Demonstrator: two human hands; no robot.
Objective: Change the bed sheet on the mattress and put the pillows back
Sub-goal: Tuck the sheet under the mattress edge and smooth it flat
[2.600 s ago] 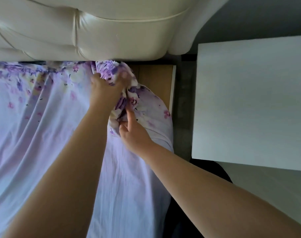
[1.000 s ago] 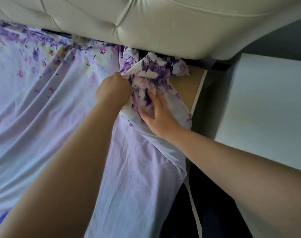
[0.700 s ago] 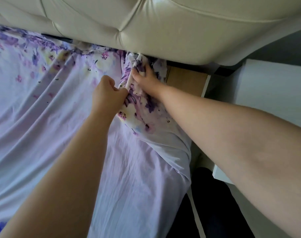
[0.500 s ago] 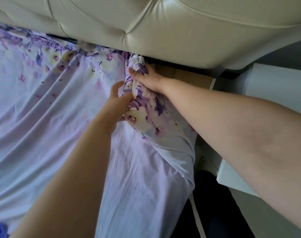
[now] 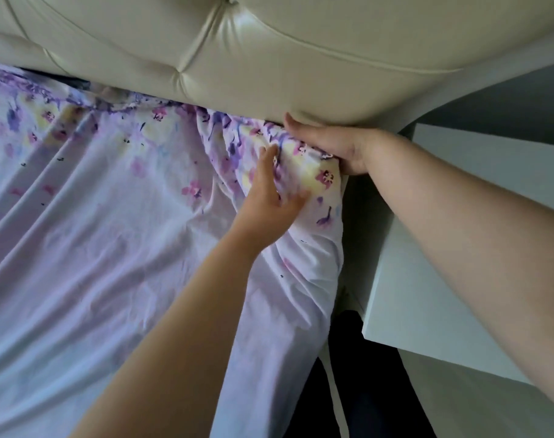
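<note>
The lilac floral bed sheet [image 5: 117, 235] covers the mattress up to the cream tufted headboard [image 5: 269, 58]. At the mattress's far right corner my right hand [image 5: 332, 147] holds the sheet's edge, thumb on top against the headboard and fingers hidden down behind the corner. Just left of it, my left hand [image 5: 269, 194] lies with straight fingers pressed on the sheet over the corner. The sheet's side hangs down the right edge of the mattress. No pillows are in view.
A white bedside table [image 5: 465, 248] stands close to the bed on the right, leaving a narrow gap beside the mattress. Dark clothing on my legs [image 5: 364, 390] shows below, between bed and table.
The bunched sheet corner has been pulled down over the mattress corner, covering the bare wood. My left hand let go of the fold and now presses flat; my right hand moved to the corner.
</note>
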